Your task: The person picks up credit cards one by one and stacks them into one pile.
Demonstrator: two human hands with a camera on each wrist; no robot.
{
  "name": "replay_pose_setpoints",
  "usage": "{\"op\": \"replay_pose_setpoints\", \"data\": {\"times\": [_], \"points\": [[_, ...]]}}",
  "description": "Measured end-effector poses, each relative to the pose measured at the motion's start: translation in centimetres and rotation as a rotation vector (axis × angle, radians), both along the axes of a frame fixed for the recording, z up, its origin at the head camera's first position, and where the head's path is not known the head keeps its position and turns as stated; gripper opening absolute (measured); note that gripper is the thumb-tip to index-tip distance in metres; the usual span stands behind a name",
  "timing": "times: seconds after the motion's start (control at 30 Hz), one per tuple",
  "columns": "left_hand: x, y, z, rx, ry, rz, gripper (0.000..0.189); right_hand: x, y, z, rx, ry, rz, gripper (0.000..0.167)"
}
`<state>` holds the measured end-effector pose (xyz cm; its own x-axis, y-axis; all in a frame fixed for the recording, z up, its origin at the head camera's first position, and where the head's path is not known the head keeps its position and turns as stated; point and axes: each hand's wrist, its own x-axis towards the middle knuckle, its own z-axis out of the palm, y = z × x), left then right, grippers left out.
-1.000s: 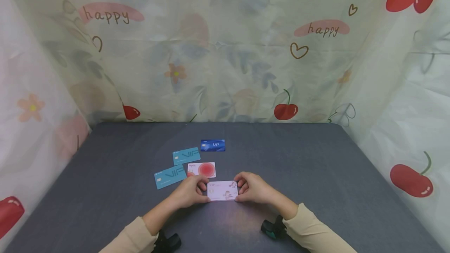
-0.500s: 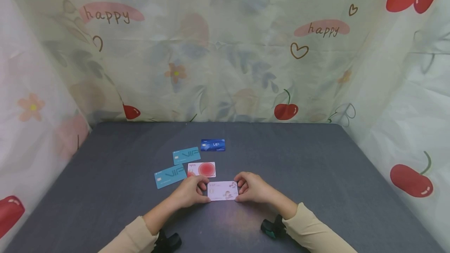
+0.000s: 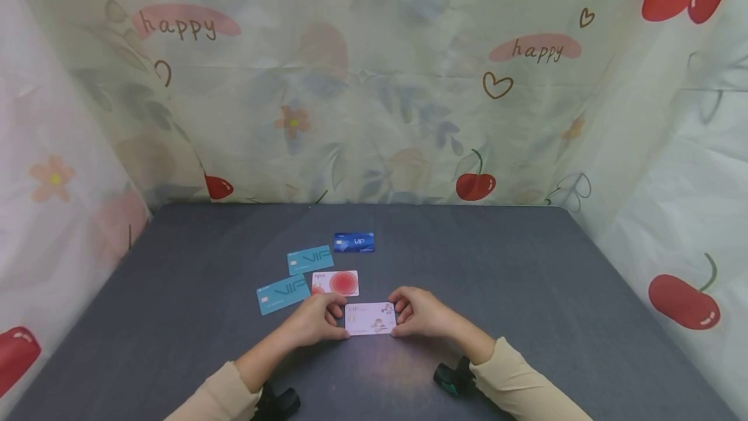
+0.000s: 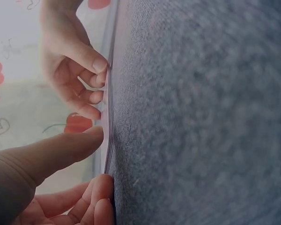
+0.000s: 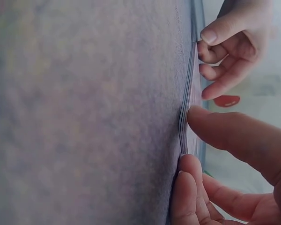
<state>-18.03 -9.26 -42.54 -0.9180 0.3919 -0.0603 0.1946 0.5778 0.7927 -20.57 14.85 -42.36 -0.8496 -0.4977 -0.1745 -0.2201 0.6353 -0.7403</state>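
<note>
Edgewise, layers (image 5: 182,125) only wrist views show, cards (image 3: 368,319) pinched by left fingers (image 4: 102,188), right fingers (image 5: 189,169)

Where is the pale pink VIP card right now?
In the head view, the pale pink VIP card is below centre, held between the left hand and right hand, below and right of the red-circle card.

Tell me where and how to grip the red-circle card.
Probably its right short edge, from the right: that end of the red-circle card is free, a teal card crowds the left, and the left hand hides part of the near edge. It looks flat on the table, so tip it up first.
</note>
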Motion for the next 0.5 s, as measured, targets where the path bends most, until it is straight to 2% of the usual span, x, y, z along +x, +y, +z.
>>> {"op": "replay_pose_setpoints", "data": {"times": [0.2, 0.5], "points": [[0.1, -0.2, 0.3, 0.008, -0.035, 0.021, 0.054, -0.3, 0.3, 0.0, 0.010, -0.005, -0.003, 0.050], [-0.4, -0.6, 0.7, -0.015, -0.053, 0.068, 0.053, -1.5, 0.3, 0.3, 0.022, 0.042, -0.011, 0.040]]}}
